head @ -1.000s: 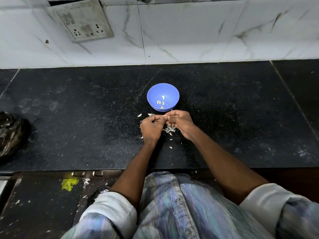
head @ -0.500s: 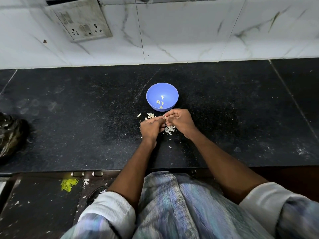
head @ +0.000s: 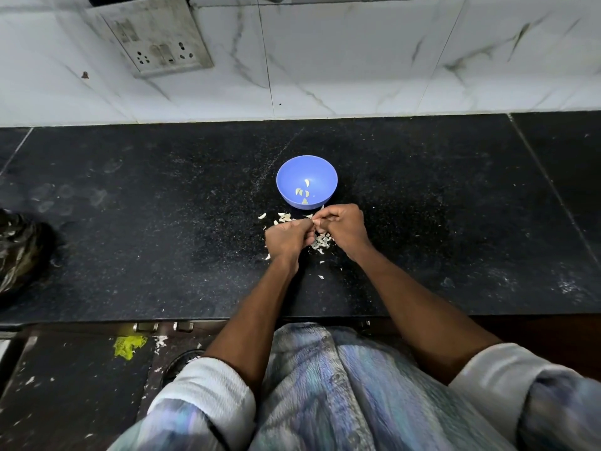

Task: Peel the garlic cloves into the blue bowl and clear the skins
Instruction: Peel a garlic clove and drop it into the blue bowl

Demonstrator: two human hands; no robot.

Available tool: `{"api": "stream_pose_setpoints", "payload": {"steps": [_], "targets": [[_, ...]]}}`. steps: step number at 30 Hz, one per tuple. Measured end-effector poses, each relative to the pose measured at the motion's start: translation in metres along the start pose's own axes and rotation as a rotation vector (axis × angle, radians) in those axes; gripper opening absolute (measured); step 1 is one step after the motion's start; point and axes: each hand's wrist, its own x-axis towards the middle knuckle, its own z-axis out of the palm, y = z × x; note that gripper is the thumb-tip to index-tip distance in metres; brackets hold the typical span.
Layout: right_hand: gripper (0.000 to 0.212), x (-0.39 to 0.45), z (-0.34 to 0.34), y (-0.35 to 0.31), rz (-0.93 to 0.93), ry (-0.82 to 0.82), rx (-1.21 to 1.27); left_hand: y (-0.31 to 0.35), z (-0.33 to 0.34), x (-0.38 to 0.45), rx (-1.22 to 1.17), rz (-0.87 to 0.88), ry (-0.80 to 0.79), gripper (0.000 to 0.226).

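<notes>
We see the blue bowl point(head: 306, 177) standing on the black counter point(head: 130, 229), a little past the middle, with a few peeled garlic cloves point(head: 302, 192) lying at its bottom. Just in front of the bowl the two hands meet above the counter. The left hand point(head: 287, 237) is curled, its fingers point(head: 304, 224) bent in toward the right hand point(head: 341, 227), whose own fingers are also curled and drawn together at the tips. Between the two sets of fingertips we make out a small pale piece, pinched from both sides, but it is too small for us to tell whether it is a clove or only skin. Loose garlic skins point(head: 320, 242) lie in a small heap on the counter beneath and between the hands, with more scraps just left of the bowl's near side and a few strays closer to the counter's front edge. At the far left edge sits a dark crumpled plastic bag point(head: 19, 252), and a switch plate point(head: 156, 35) is set in the white tiled wall behind.
</notes>
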Motion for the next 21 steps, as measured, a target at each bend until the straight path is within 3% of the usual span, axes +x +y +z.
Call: {"api": "stream_pose_setpoints", "payload": {"steps": [8, 14, 21], "targets": [[0.016, -0.002, 0.004, 0.003, 0.032, 0.017, 0.040, -0.011, 0.005, -0.006, 0.283, 0.274, 0.134, 0.011], [0.014, -0.004, 0.008, 0.005, 0.031, 0.024, 0.065, -0.016, 0.004, -0.007, 0.391, 0.358, 0.159, 0.013], [0.009, 0.002, 0.008, 0.001, 0.068, -0.007, 0.176, -0.019, -0.001, 0.000, 0.178, 0.281, 0.031, 0.014]]}}
